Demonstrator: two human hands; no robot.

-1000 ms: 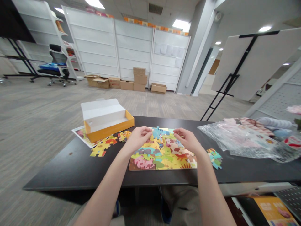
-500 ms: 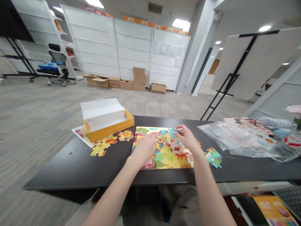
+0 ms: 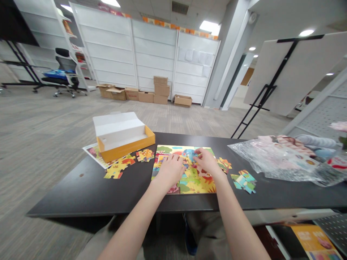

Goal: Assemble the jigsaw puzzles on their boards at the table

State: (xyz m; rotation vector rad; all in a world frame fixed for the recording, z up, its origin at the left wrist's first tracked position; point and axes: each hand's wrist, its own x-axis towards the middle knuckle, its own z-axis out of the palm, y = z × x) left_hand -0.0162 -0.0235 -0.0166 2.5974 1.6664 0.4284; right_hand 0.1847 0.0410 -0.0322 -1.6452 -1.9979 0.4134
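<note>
A colourful jigsaw puzzle board [image 3: 193, 184] with animal pictures lies flat on the dark table in front of me. My left hand [image 3: 172, 169] rests over its left half, fingers stretched out, holding nothing visible. Thumb and fingers of my right hand [image 3: 207, 160] pinch the edge of a blue puzzle piece [image 3: 191, 155] near the board's upper middle. Whether that piece lies flat or slightly raised I cannot tell. My hands hide parts of the picture. Loose teal and green pieces [image 3: 244, 181] and yellow-orange pieces [image 3: 224, 164] lie to the right of the board.
An open yellow box [image 3: 127, 147] with a white lid stands at the back left, over a printed sheet [image 3: 93, 154]. Yellow puzzle pieces [image 3: 116, 169] and an orange cluster [image 3: 145, 155] lie before it. A clear plastic bag [image 3: 271, 159] covers the right side of the table [image 3: 89, 196].
My right hand has moved left from the board's upper right, with the blue piece. My left hand has shifted slightly right, its fingers reaching further over the board.
</note>
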